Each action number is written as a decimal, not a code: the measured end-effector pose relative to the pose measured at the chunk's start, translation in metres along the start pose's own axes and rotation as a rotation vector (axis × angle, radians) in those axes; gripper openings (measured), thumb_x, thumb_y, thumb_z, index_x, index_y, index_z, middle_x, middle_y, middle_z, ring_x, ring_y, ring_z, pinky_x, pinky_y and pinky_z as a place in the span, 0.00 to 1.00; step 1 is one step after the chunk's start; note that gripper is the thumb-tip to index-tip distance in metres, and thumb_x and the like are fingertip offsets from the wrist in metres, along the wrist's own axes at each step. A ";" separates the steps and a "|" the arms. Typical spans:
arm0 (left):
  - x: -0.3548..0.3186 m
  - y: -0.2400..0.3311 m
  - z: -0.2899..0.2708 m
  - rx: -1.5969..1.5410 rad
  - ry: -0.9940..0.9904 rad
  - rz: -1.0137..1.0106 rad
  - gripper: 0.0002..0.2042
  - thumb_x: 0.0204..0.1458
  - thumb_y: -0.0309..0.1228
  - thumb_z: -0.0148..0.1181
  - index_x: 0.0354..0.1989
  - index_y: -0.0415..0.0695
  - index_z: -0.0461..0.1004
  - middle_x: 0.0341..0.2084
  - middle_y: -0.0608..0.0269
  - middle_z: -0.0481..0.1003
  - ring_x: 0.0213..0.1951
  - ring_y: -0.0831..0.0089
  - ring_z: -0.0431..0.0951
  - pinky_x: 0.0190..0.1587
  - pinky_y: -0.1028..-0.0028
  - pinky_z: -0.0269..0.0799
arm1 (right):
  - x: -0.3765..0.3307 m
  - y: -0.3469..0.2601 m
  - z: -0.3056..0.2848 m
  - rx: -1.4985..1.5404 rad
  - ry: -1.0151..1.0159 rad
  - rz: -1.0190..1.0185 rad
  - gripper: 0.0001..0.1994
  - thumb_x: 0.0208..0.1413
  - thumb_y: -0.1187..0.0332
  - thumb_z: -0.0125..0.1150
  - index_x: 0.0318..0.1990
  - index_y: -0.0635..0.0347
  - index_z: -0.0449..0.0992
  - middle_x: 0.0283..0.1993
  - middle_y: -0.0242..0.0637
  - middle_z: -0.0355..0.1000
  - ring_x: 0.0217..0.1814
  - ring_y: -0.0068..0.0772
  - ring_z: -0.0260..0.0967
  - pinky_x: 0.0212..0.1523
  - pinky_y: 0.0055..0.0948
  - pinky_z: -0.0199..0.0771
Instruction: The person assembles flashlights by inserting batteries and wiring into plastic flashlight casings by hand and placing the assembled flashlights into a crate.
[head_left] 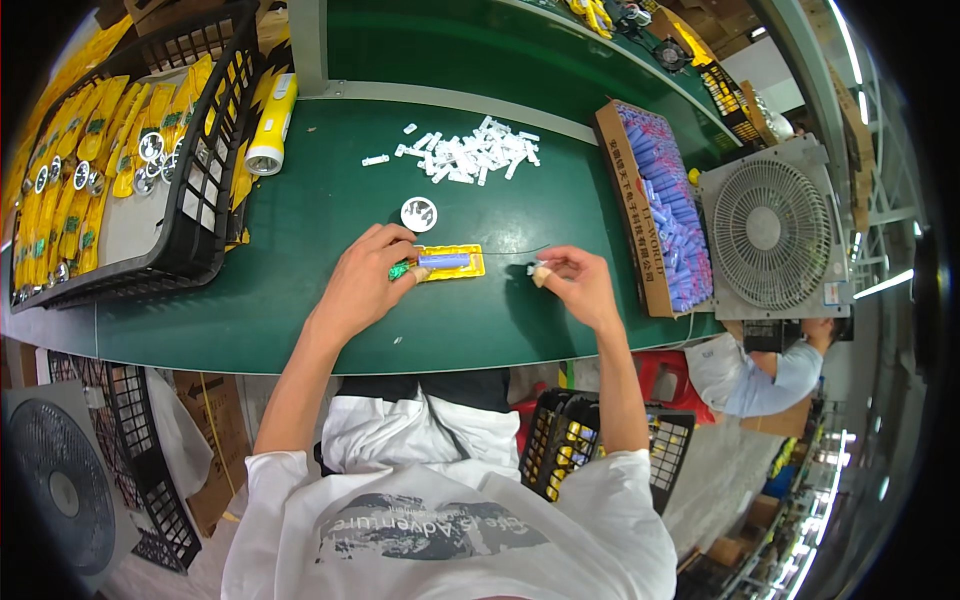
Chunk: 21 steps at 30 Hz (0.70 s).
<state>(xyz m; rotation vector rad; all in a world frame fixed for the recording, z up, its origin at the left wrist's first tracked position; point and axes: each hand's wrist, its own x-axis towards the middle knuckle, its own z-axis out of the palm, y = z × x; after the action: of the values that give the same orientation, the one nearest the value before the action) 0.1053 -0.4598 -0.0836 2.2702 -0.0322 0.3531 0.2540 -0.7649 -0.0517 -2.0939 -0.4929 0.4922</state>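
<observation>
On the green table lies a yellow flashlight shell half (476, 270) with a purple cylindrical battery (446, 261) in it. My left hand (372, 277) grips its left end, thumb and fingers closed around it. A small green circuit board (398, 270) shows between those fingers. To the right, my right hand (578, 287) pinches a small white part (535, 267), apart from the shell. A thin dark wire (512, 252) runs from the shell toward my right fingers. Just behind the shell sits a round silver reflector with a white rim (419, 213).
Small white plastic parts (480, 152) are heaped farther back. A yellow-and-white flashlight (272, 125) stands beside a black crate (205, 200) of yellow shells at left. At right are a carton (632, 200) of purple batteries and a fan (772, 222). Another person (775, 380) sits beyond.
</observation>
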 end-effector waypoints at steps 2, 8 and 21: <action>0.000 0.000 0.001 -0.015 0.006 -0.002 0.09 0.53 0.29 0.71 0.38 0.36 0.82 0.46 0.58 0.80 0.48 0.59 0.78 0.51 0.63 0.76 | 0.008 -0.026 0.013 -0.015 -0.043 -0.010 0.13 0.56 0.74 0.71 0.49 0.66 0.84 0.37 0.35 0.81 0.36 0.21 0.79 0.42 0.24 0.79; 0.002 0.000 0.004 0.006 0.033 0.013 0.09 0.53 0.29 0.71 0.38 0.36 0.82 0.45 0.59 0.79 0.46 0.60 0.78 0.50 0.63 0.76 | 0.047 -0.048 0.036 -0.141 -0.302 -0.022 0.14 0.56 0.73 0.69 0.49 0.67 0.84 0.37 0.38 0.83 0.37 0.24 0.80 0.43 0.26 0.80; -0.001 -0.010 0.008 0.004 0.041 0.035 0.09 0.54 0.31 0.71 0.39 0.39 0.82 0.46 0.61 0.77 0.46 0.62 0.77 0.49 0.62 0.76 | 0.075 -0.071 0.036 -0.001 -0.495 0.232 0.13 0.57 0.74 0.67 0.46 0.75 0.84 0.38 0.44 0.83 0.39 0.27 0.81 0.42 0.23 0.81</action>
<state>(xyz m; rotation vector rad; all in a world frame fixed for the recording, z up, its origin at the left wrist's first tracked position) 0.1077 -0.4591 -0.0956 2.2676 -0.0506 0.4187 0.2877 -0.6651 -0.0221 -2.0342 -0.5284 1.1601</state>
